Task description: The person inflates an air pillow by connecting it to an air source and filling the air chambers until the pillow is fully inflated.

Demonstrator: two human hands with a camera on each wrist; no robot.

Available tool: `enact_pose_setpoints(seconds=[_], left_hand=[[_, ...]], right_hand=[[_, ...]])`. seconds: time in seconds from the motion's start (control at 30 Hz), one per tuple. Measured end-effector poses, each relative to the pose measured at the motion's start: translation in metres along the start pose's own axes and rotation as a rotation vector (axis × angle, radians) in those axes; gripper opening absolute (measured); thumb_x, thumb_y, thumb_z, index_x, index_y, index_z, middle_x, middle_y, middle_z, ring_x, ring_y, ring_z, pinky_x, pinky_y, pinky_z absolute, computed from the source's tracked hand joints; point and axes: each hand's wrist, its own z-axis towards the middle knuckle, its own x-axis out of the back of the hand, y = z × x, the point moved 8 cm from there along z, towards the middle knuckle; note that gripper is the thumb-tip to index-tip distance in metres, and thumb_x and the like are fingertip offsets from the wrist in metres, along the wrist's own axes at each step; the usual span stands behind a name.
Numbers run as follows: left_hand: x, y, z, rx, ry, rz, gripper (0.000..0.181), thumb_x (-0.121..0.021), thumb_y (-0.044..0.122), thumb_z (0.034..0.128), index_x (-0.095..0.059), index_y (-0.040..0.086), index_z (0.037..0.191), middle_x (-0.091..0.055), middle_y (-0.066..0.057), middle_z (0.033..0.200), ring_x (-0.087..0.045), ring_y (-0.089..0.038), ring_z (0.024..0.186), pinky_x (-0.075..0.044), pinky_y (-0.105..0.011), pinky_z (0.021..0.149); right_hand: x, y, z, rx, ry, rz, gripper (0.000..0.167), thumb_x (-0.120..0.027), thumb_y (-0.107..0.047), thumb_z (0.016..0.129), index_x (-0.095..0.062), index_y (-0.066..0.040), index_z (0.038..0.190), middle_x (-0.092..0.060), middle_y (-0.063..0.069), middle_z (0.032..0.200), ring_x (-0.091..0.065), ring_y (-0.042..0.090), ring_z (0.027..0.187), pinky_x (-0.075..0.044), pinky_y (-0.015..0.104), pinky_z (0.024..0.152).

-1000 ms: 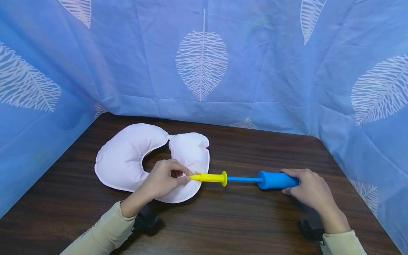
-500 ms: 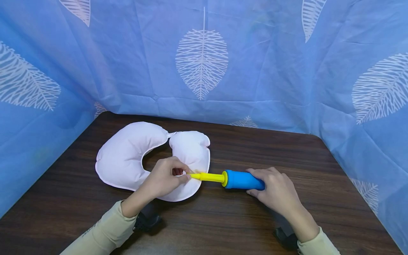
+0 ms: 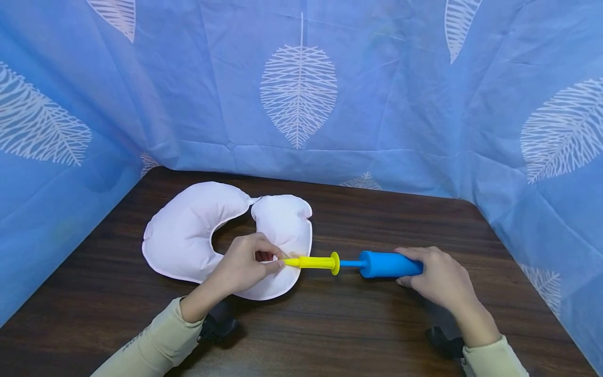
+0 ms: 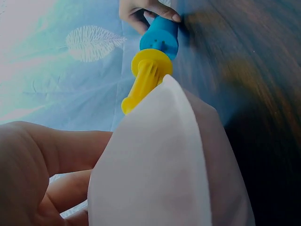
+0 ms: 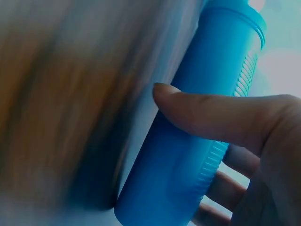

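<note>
A white U-shaped neck pillow (image 3: 179,235), puffed up, lies on the left half of the table. At its near right lobe my left hand (image 3: 247,264) pinches the tip of the yellow nozzle (image 3: 316,263) of a hand pump where it meets the pillow; the fingers cover the joint. Pillow fabric (image 4: 150,165) hides those fingertips in the left wrist view. My right hand (image 3: 440,277) grips the pump's blue barrel (image 3: 391,264), thumb on one side and fingers round the other. A short length of blue rod (image 3: 350,264) shows between nozzle flange and barrel.
The dark wood-grain table (image 3: 339,324) has rounded back corners. A blue curtain (image 3: 395,104) with white leaf prints surrounds its back and sides. Black wrist devices (image 3: 219,327) sit under both forearms.
My right hand first slid the blue barrel left until it met the yellow flange, then drew it back to the right, baring part of the rod. The left hand and pillow stay nearly still.
</note>
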Motion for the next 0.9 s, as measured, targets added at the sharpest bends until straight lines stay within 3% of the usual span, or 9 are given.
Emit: enact_pose_setpoints(seconds=[0.23, 0.47, 0.63, 0.9], left_hand=[[0.000, 0.001, 0.000, 0.007, 0.003, -0.001, 0.009, -0.084, 0.005, 0.0871, -0.086, 0.012, 0.093, -0.065, 0.003, 0.080, -0.056, -0.013, 0.075, -0.049, -0.026, 0.070], [0.001, -0.001, -0.001, 0.021, -0.003, -0.005, 0.009, -0.084, 0.005, 0.0873, -0.086, 0.011, 0.094, -0.066, 0.001, 0.080, -0.057, -0.014, 0.075, -0.050, -0.027, 0.071], [0.004, -0.002, -0.001, 0.014, 0.002, -0.002, 0.010, -0.085, 0.004, 0.0869, -0.086, 0.012, 0.093, -0.066, 0.001, 0.078, -0.057, -0.014, 0.075, -0.049, -0.027, 0.070], [0.004, 0.002, -0.001, -0.003, 0.024, 0.003, 0.010, -0.085, 0.003, 0.0868, -0.086, 0.011, 0.092, -0.067, 0.001, 0.080, -0.057, -0.014, 0.076, -0.051, -0.028, 0.072]], right_hand=[[0.008, 0.051, 0.001, -0.092, -0.039, 0.026, 0.070, -0.090, -0.024, 0.082, -0.067, -0.018, 0.148, -0.057, 0.038, 0.148, -0.059, 0.062, 0.122, -0.053, 0.065, 0.077], [0.010, 0.056, 0.001, -0.106, -0.052, 0.008, 0.070, -0.089, -0.022, 0.082, -0.067, -0.015, 0.147, -0.058, 0.038, 0.146, -0.059, 0.062, 0.122, -0.051, 0.069, 0.079], [0.007, 0.031, 0.000, -0.056, -0.036, -0.013, 0.069, -0.090, -0.019, 0.081, -0.068, -0.010, 0.145, -0.062, 0.038, 0.140, -0.060, 0.061, 0.120, -0.053, 0.069, 0.081], [-0.004, -0.048, -0.004, 0.164, 0.071, -0.014, 0.065, -0.096, -0.028, 0.080, -0.073, -0.013, 0.139, -0.077, 0.016, 0.128, -0.069, 0.045, 0.117, -0.057, 0.063, 0.086]])
